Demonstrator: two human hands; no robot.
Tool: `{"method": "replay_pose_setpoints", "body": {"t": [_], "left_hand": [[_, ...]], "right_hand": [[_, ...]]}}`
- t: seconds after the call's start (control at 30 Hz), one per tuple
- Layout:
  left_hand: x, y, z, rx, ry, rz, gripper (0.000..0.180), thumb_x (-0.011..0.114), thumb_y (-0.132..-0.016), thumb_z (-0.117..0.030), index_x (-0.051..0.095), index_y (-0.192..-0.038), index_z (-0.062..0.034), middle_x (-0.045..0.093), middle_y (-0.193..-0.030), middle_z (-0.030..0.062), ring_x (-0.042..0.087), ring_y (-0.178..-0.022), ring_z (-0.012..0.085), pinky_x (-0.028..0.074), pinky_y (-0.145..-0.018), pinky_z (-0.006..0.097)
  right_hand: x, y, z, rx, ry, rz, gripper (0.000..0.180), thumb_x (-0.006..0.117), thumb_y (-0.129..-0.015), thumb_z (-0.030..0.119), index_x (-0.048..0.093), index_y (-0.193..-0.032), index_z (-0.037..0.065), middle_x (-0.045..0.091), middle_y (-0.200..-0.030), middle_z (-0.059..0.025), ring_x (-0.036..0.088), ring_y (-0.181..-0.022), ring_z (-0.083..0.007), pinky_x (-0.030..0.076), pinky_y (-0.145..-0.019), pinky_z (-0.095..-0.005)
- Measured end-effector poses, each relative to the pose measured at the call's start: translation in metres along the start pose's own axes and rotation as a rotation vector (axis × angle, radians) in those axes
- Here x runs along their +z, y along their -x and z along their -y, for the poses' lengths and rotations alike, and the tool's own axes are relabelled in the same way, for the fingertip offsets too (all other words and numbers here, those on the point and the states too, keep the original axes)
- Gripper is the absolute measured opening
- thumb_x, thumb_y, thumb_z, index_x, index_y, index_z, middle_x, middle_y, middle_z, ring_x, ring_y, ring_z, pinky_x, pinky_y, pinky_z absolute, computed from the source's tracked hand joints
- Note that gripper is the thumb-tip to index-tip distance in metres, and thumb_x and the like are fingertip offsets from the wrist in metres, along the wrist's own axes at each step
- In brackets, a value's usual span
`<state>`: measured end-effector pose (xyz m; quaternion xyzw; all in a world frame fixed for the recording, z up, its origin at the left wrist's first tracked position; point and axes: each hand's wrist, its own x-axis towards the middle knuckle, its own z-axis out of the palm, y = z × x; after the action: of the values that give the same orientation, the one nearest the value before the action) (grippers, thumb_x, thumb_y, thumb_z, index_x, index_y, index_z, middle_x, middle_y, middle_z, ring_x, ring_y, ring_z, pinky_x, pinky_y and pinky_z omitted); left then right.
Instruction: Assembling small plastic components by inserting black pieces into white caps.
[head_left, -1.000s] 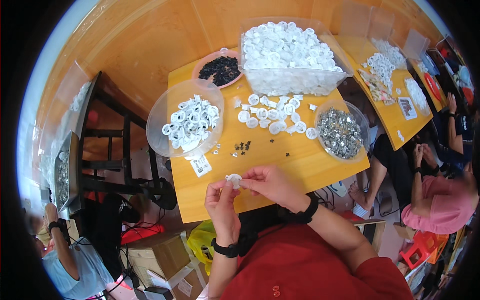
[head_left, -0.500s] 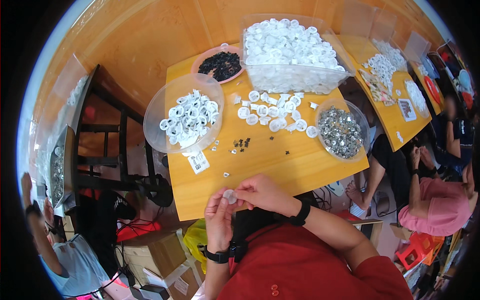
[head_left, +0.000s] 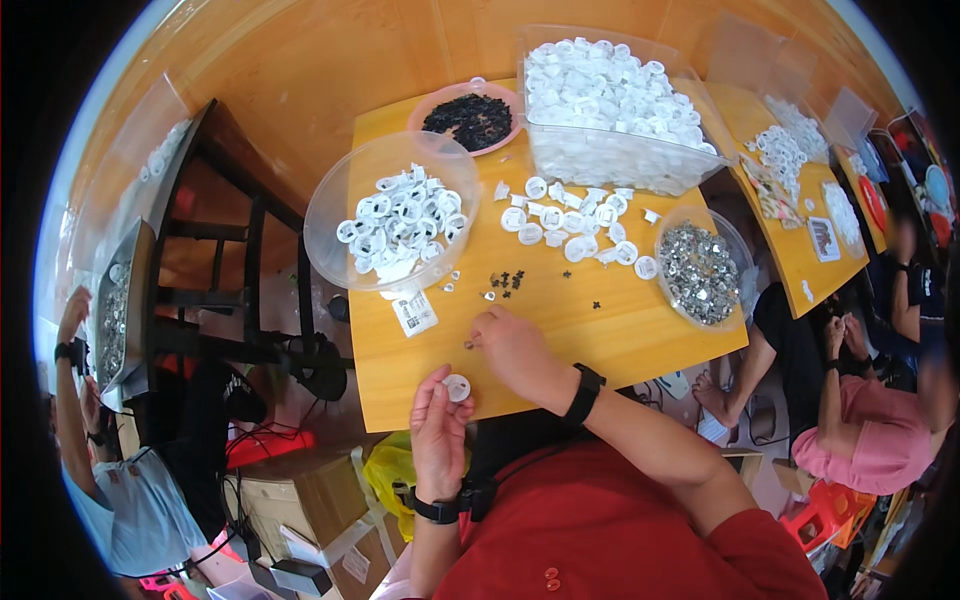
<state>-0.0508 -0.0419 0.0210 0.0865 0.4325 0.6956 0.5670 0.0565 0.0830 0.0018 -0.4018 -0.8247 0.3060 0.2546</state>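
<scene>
Hanging past the surface [head_left: 560, 330] edge at 6 o'clock, a white cap [head_left: 457, 387] is pinched by the left hand [head_left: 437, 435]; a small black piece [head_left: 469, 345] at 12 is pinched by the right hand [head_left: 515, 345].

Floor [head_left: 300, 90]: orange-brown, glossy, evenly lit; fills the frame from 10 to 1 o'clock. Counter [head_left: 560, 330] at centre: pale yellow wood, rectangular. Second yellow counter [head_left: 800, 250] at 2 o'clock, just beside the first. Dark metal rack [head_left: 230, 260] with open frame at 9 o'clock. Cardboard boxes [head_left: 300, 510] at 7 o'clock, beside black cables [head_left: 250, 430]. Red plastic stool [head_left: 830, 500] at 4 o'clock.
</scene>
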Motion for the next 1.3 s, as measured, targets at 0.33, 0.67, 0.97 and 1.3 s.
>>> {"method": "replay_pose_setpoints", "body": {"t": [0.33, 0.67, 0.97, 1.3], "left_hand": [[0.001, -0.012, 0.002, 0.295, -0.808, -0.086, 0.013, 0.059, -0.090, -0.012, 0.061, -0.100, -0.0030, 0.062, -0.086, 0.0063, 0.059, -0.070, 0.0135, 0.046, -0.061, 0.026], [0.049, -0.038, 0.015, 0.719, -1.677, -0.324, 0.017, 0.071, -0.079, -0.023, 0.063, -0.088, -0.0100, 0.060, -0.064, 0.0110, 0.060, -0.058, 0.0287, 0.043, -0.052, 0.038], [0.037, -0.042, 0.008, 0.433, -0.883, -0.137, 0.014, 0.063, -0.088, -0.019, 0.064, -0.083, -0.0062, 0.058, -0.063, 0.0000, 0.049, -0.049, 0.0104, 0.035, -0.046, 0.023], [0.041, -0.024, 0.001, -0.079, -0.129, 0.045, 0.013, 0.056, -0.093, -0.017, 0.059, -0.094, -0.0051, 0.038, -0.058, -0.0048, 0.032, -0.050, 0.0050, 0.025, -0.047, 0.020]], "right_hand": [[-0.028, 0.000, -0.009, 0.003, -0.167, 0.000, 0.007, 0.063, -0.078, 0.005, 0.060, -0.083, 0.000, 0.060, -0.079, -0.0155, 0.059, -0.078, -0.0349, 0.047, -0.069, -0.0423], [-0.032, 0.003, -0.016, 0.018, -0.212, 0.060, 0.008, 0.064, -0.076, 0.007, 0.061, -0.076, 0.000, 0.060, -0.077, -0.0161, 0.059, -0.076, -0.0345, 0.047, -0.069, -0.0427], [-0.047, 0.005, -0.015, 0.075, -0.494, 0.059, 0.011, 0.065, -0.078, 0.008, 0.064, -0.082, -0.002, 0.065, -0.076, -0.0150, 0.064, -0.070, -0.0265, 0.050, -0.064, -0.0348], [-0.058, 0.024, 0.007, 0.066, -0.663, 0.070, 0.009, 0.064, -0.085, 0.007, 0.062, -0.087, -0.002, 0.060, -0.072, -0.0015, 0.052, -0.064, -0.0042, 0.043, -0.057, -0.0211]]}}
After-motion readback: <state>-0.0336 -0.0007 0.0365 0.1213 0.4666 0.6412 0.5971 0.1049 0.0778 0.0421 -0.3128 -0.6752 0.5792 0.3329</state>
